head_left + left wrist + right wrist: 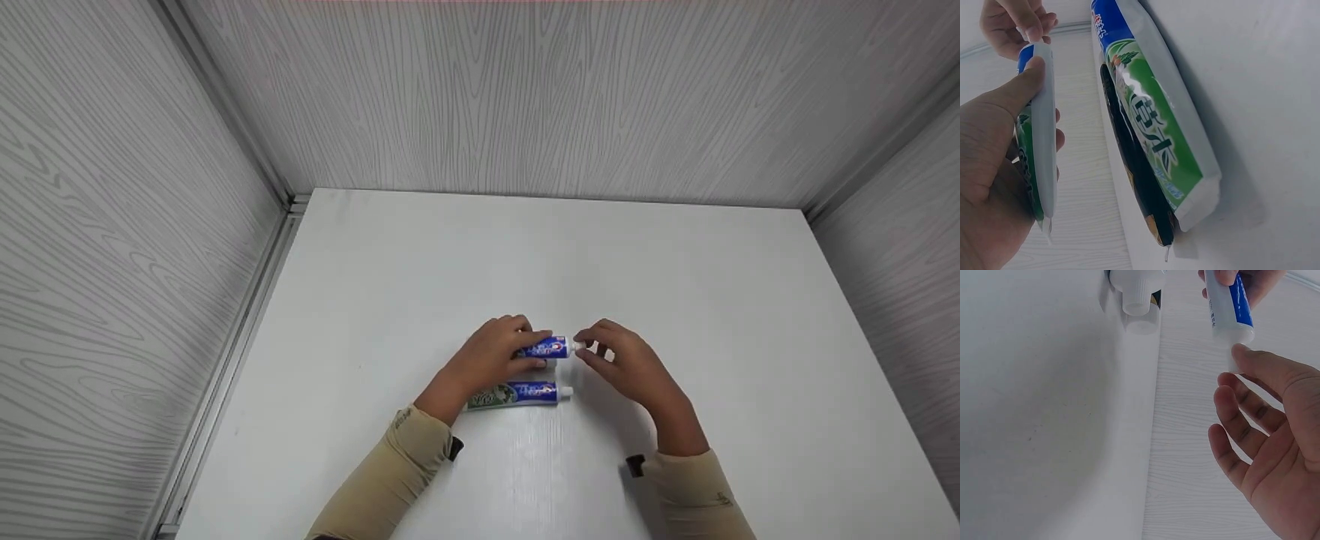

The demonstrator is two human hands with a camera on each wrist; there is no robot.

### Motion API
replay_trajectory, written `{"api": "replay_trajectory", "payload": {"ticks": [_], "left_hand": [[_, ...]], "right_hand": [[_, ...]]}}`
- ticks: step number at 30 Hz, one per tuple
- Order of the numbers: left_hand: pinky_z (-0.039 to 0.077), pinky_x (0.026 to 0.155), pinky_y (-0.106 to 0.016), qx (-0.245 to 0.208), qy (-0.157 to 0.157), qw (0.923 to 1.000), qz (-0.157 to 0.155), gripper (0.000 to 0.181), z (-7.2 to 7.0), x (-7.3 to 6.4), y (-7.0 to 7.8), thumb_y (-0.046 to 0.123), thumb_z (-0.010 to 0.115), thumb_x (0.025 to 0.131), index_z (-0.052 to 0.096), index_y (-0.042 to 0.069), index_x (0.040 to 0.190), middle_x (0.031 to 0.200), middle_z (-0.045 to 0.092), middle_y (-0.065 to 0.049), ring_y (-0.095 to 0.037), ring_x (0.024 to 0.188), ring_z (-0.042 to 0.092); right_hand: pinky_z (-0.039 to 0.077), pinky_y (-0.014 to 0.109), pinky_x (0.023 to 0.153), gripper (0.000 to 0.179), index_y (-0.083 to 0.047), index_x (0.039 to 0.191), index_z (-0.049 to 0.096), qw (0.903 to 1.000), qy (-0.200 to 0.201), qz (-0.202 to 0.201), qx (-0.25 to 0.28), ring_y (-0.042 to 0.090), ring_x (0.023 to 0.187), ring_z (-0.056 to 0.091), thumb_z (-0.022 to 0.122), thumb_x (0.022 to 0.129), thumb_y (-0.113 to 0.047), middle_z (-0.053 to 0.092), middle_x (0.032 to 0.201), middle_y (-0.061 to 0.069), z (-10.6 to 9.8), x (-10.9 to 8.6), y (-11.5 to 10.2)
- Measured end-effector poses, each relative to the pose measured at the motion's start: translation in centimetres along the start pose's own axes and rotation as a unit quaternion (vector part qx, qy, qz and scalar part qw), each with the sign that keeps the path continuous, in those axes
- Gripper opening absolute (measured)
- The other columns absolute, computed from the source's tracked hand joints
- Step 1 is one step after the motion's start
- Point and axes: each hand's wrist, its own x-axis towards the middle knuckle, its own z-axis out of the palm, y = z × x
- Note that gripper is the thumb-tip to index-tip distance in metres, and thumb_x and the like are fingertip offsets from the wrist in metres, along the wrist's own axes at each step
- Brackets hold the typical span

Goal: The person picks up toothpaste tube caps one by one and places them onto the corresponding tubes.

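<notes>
My left hand (487, 354) grips a blue, green and white toothpaste tube (553, 347), its thumb along one side. The tube's white cap (1232, 363) is pinched between the thumb and forefinger of my right hand (628, 366), whose other fingers are loosely bent. A second toothpaste tube (529, 393), blue and green with its white cap on, lies on the table just nearer than the held one. Beside it in the left wrist view is a dark, gold-edged tube-like item (1137, 169), partly hidden; its kind is unclear.
The white table (390, 270) meets a grey wood-grain panel (480, 97) at the back. Similar panels stand at the left (112, 225) and right (907, 262). Dark wrist mounts (635, 465) sit at the sleeve cuffs.
</notes>
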Motion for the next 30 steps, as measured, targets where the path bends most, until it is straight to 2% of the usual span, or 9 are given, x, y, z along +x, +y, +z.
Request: {"api": "replay_trajectory", "payload": {"ticks": [4,15,19,24,30], "left_hand": [[0.053,0.089,-0.033,0.003,-0.004,1.0,0.0,0.051,-0.16,0.06,0.11,0.047,0.068,0.103,0.066,0.021,0.147,0.114,0.069,-0.001,-0.014,0.095,0.059],[0.054,0.09,-0.033,0.002,-0.007,1.0,-0.002,0.053,-0.07,0.02,0.16,0.048,0.067,0.103,0.066,0.021,0.147,0.116,0.07,-0.001,-0.014,0.097,0.061],[0.054,0.09,-0.033,0.003,-0.007,1.0,-0.001,0.052,-0.08,0.06,0.2,0.049,0.067,0.103,0.066,0.022,0.148,0.116,0.07,-0.001,-0.014,0.097,0.061],[0.054,0.089,-0.034,-0.003,-0.006,1.0,0.0,0.053,-0.05,0.03,0.18,0.048,0.068,0.103,0.066,0.02,0.147,0.115,0.07,-0.002,-0.015,0.095,0.06],[0.053,0.089,-0.035,0.001,-0.009,0.9999,-0.008,0.053,-0.13,-0.02,0.26,0.047,0.068,0.102,0.065,0.021,0.148,0.115,0.068,-0.001,-0.015,0.096,0.059]], "right_hand": [[0.056,0.038,0.082,0.02,-0.019,0.122,0.077,0.9999,-0.014,0.005,-0.001,0.01,0.091,0.064,0.074,0.102,-0.02,0.071,0.108,-0.007,-0.11,-0.05,0.09],[0.054,0.039,0.086,0.023,-0.02,0.124,0.078,0.9987,-0.045,0.023,0.005,0.012,0.094,0.062,0.065,0.108,-0.029,0.071,0.108,-0.007,-0.07,0.05,0.28],[0.055,0.042,0.09,0.025,-0.018,0.126,0.077,0.9983,-0.05,0.023,0.017,0.013,0.099,0.064,0.062,0.109,-0.029,0.072,0.111,-0.002,-0.03,0.0,0.4],[0.056,0.046,0.091,0.029,-0.012,0.131,0.071,0.9983,-0.036,0.028,0.037,0.018,0.1,0.067,0.063,0.109,-0.029,0.072,0.114,0.002,0.16,-0.11,0.28],[0.057,0.05,0.086,0.027,-0.006,0.126,0.067,0.9984,-0.009,0.022,0.051,0.017,0.094,0.067,0.073,0.103,-0.019,0.071,0.115,0.001,0.25,-0.23,0.15]]}}
